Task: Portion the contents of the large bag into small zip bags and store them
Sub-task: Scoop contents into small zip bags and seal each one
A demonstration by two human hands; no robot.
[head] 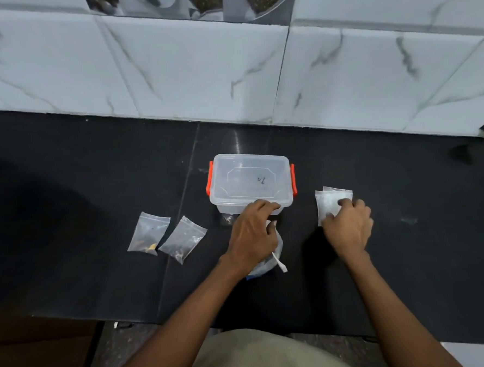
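Step in hand, as I read it: taking one empty pouch off the stack of small clear zip bags (332, 203), right of centre. Right hand (348, 228) fingers curled onto the stack; best to peel a single one. Left hand (252, 233) grips the crumpled clear large bag (268, 262) at centre, below the lidded clear plastic box with orange clips (250, 180). Two filled small zip bags (167, 236) lie lower left on the black surface (65, 194).

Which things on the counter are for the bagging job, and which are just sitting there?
For the job:
- large bag under the left hand
- stack of empty zip bags under the right hand
- two filled zip bags
- lidded storage box

Just there:
- marble wall tiles
- small scrap on the counter
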